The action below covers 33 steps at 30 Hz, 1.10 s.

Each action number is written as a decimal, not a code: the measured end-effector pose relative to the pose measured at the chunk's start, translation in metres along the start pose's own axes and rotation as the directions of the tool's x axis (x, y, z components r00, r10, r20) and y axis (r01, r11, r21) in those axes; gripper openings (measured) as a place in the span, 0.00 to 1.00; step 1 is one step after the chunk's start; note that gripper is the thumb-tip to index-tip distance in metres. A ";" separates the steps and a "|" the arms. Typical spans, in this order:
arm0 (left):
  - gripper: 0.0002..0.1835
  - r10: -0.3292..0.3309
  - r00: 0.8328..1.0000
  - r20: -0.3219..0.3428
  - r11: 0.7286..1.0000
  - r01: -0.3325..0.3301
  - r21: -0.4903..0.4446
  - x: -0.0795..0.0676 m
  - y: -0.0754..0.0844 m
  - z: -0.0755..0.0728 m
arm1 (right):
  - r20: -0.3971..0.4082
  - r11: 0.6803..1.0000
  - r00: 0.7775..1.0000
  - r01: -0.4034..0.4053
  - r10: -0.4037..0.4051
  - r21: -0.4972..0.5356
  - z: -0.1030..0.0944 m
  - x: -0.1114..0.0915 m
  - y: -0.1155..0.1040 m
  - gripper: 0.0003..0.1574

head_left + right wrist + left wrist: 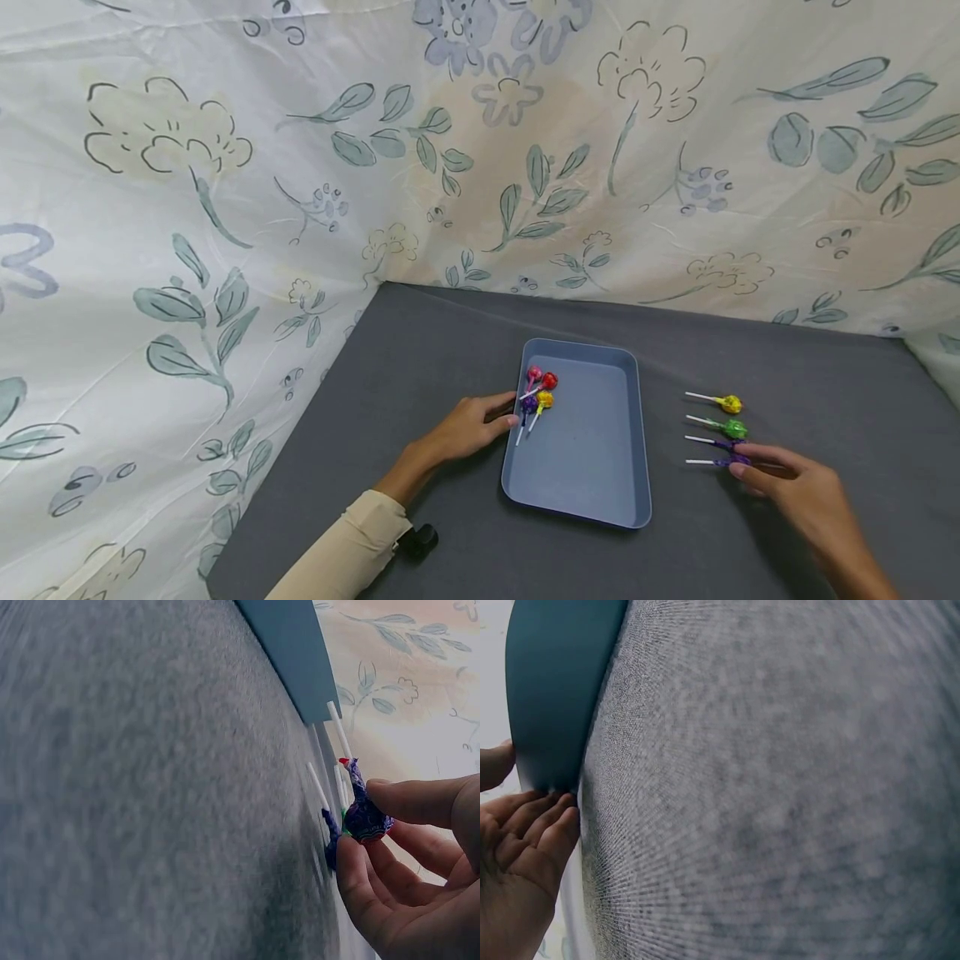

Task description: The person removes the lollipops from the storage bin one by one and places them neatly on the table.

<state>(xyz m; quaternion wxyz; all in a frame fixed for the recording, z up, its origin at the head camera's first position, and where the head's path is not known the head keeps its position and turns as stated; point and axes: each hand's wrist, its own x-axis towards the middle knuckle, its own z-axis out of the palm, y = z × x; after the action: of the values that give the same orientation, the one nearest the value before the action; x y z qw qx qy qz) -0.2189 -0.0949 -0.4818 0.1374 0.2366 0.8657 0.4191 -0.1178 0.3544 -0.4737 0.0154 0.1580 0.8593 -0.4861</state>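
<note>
My left hand [465,429] holds the left side of the blue-grey tray [592,500], its thumb at the rim and its fingertips against the outer wall [562,690]. Several wrapped lollipops lie inside by that edge: pink [534,372], red [550,381], purple [529,404] and yellow [544,400]. Right of the tray, my right hand [806,492] pinches a purple lollipop [367,819] by its wrapped head, the white stick pointing away. A second purple lollipop [330,844] is close by on the cloth. Beyond are a green lollipop [735,429] and a yellow lollipop [729,404].
Dark grey cloth [420,350] covers the table. A floral curtain [510,167] stands along the back and left side. A small black object [417,542] sits at the left wrist, below the beige sleeve [348,542].
</note>
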 end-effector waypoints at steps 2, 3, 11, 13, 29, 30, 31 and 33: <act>0.31 -0.001 1.000 0.000 1.000 0.001 0.000 0.000 0.000 0.000 | 0.003 1.000 1.000 -0.010 0.010 -0.006 -0.002 0.001 0.002 0.32; 0.31 -0.001 1.000 0.000 1.000 0.001 0.000 0.000 0.000 0.000 | 0.002 1.000 1.000 -0.015 0.015 -0.010 -0.002 0.002 0.004 0.33; 0.31 0.004 1.000 0.000 1.000 -0.004 -0.002 0.000 0.000 0.000 | -0.028 0.988 0.998 -0.058 0.055 -0.141 -0.008 0.007 0.011 0.38; 0.31 0.006 1.000 -0.002 1.000 -0.006 0.001 0.001 0.000 0.000 | -0.029 0.986 0.997 -0.074 0.071 -0.151 -0.008 0.009 0.011 0.38; 0.31 -0.005 1.000 0.004 1.000 0.005 0.016 0.001 -0.001 0.000 | -0.035 0.983 0.995 -0.094 0.090 -0.155 -0.005 0.011 0.012 0.37; 0.31 -0.008 1.000 0.005 1.000 0.008 0.017 0.001 -0.001 0.000 | -0.035 0.984 0.996 -0.084 0.080 -0.156 -0.005 0.011 0.012 0.37; 0.31 -0.010 1.000 0.006 1.000 0.010 0.018 0.001 0.000 0.000 | -0.035 0.985 0.997 -0.077 0.072 -0.158 -0.005 0.011 0.013 0.36; 0.31 -0.014 1.000 0.007 1.000 0.014 0.019 0.000 0.000 0.000 | -0.037 0.984 0.997 -0.070 0.065 -0.161 -0.005 0.011 0.013 0.36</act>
<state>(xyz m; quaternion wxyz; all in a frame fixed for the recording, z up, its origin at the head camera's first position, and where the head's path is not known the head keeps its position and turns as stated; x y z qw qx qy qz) -0.2192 -0.0947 -0.4815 0.1412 0.2333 0.8709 0.4089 -0.1234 0.3679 -0.4836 0.0314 0.1930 0.8903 -0.4112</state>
